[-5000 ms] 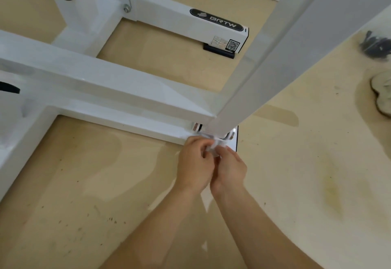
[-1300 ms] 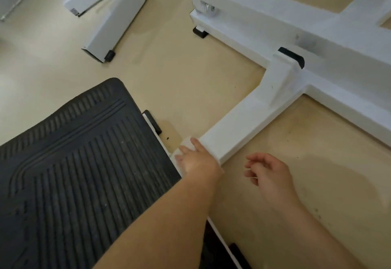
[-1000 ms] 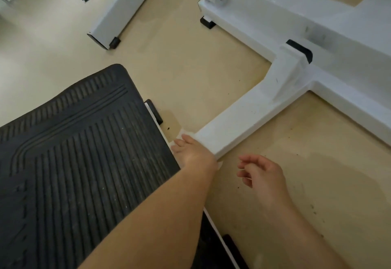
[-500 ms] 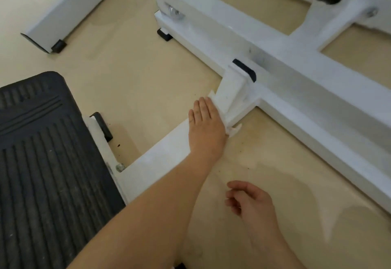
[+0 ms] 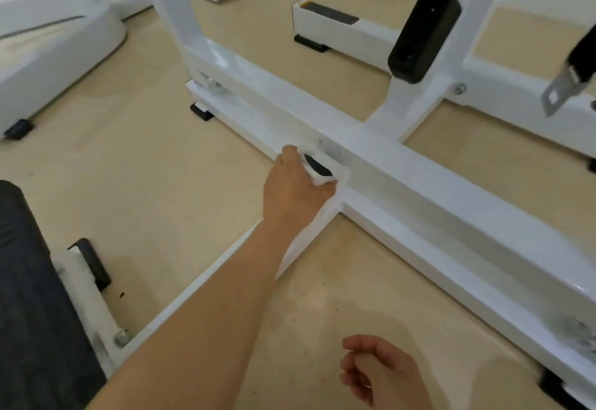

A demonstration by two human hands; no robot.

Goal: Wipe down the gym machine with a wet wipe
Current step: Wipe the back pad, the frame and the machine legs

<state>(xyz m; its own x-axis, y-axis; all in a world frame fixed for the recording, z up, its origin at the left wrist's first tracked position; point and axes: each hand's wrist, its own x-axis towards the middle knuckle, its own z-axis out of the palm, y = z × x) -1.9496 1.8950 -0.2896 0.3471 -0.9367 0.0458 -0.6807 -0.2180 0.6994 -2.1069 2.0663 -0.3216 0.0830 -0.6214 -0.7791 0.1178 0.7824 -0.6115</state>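
The white gym machine frame lies low on the tan floor; its long base beam (image 5: 435, 190) runs diagonally across the view. A shorter side bar (image 5: 206, 283) meets it at a bracket with a black cap (image 5: 317, 166). My left hand (image 5: 292, 190) grips the white wet wipe (image 5: 322, 181) with fingers curled over that bracket, pressing the wipe around the cap. Most of the wipe is hidden under the fingers. My right hand (image 5: 380, 371) hovers above the floor at the bottom, loosely curled and holding nothing.
A black ribbed footplate (image 5: 32, 312) fills the lower left. A black roller pad (image 5: 422, 33) sits on an upright behind the beam, with a strap and metal buckle (image 5: 564, 87) at the right. Another white machine base (image 5: 54, 51) stands at the far left.
My left hand slid the wipe along the side bar from the footplate end up to the bracket at the main beam, and its fingers now curl over the cap. My right hand stayed idle.
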